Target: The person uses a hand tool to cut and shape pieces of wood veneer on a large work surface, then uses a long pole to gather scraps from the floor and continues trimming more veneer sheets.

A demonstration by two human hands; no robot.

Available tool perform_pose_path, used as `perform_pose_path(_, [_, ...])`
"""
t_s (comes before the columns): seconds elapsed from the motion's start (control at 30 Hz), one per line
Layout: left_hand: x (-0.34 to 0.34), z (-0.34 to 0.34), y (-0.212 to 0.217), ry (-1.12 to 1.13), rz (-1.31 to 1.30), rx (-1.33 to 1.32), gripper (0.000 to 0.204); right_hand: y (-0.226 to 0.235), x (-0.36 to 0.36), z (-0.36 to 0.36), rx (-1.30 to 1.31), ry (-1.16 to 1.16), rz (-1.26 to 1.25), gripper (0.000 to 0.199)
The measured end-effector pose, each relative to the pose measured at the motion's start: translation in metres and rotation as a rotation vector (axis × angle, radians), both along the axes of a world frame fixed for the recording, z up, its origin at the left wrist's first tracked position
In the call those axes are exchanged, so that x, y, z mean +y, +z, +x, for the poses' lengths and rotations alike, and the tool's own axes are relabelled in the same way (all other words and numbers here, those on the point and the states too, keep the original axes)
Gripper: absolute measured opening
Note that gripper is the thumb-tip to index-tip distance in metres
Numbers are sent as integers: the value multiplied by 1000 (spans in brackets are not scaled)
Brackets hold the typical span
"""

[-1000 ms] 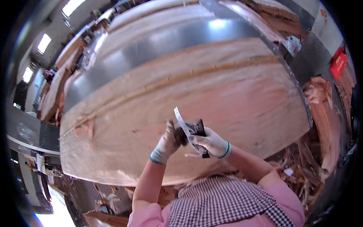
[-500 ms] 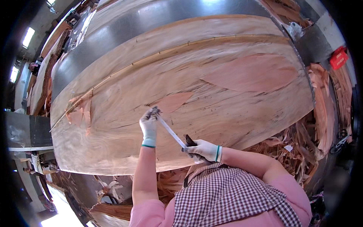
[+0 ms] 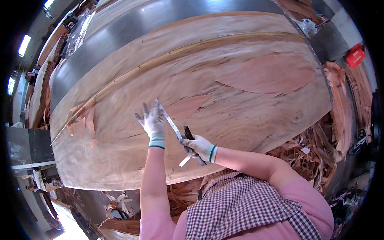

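Observation:
In the head view my right hand (image 3: 203, 147), in a white glove with grey fingertips, is closed round a dark narrow tool (image 3: 188, 133) that looks like a knife. A thin white strip of tape (image 3: 172, 124) also runs through this grip, its short lower end hanging below the fingers. My left hand (image 3: 153, 122), gloved the same way, is raised with its fingers spread, beside the strip's upper end; whether they touch I cannot tell. Beneath both hands lies a wide pale wood veneer sheet (image 3: 116, 156). Reddish patches (image 3: 186, 107) show in it, the larger patch (image 3: 272, 74) at the far right.
A long thin bamboo pole (image 3: 168, 53) lies across the veneer. Torn reddish veneer scraps (image 3: 82, 124) lie by its left end. More scraps (image 3: 304, 160) are heaped at the near right edge. A dark metal surface (image 3: 120, 36) stretches behind, and a red object (image 3: 355, 56) stands far right.
My left hand has opened from a pinch on the strip's end and spread its fingers. My right hand has moved up and left with the tool and strip; the strip's lower end now shows.

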State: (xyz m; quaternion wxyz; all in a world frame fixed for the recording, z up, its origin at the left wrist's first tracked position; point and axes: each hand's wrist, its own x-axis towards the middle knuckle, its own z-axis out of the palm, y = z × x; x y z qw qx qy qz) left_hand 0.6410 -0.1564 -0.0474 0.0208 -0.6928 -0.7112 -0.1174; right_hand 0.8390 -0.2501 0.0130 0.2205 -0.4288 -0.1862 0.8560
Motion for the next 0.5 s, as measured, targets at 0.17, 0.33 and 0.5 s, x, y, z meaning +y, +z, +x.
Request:
perform_pose_path(0.17, [-13,13,-16,-56,-66,185,46,3,29,27,20,52,-37,12])
perform_pose_path(0.33, [-10,19,5,-33,-159,148,42,16,55,77,381,-177,131,8])
perform_pose_path(0.5, [13,76,28,-31,-117,-75,43,-5,59,85,201,-348,7,6])
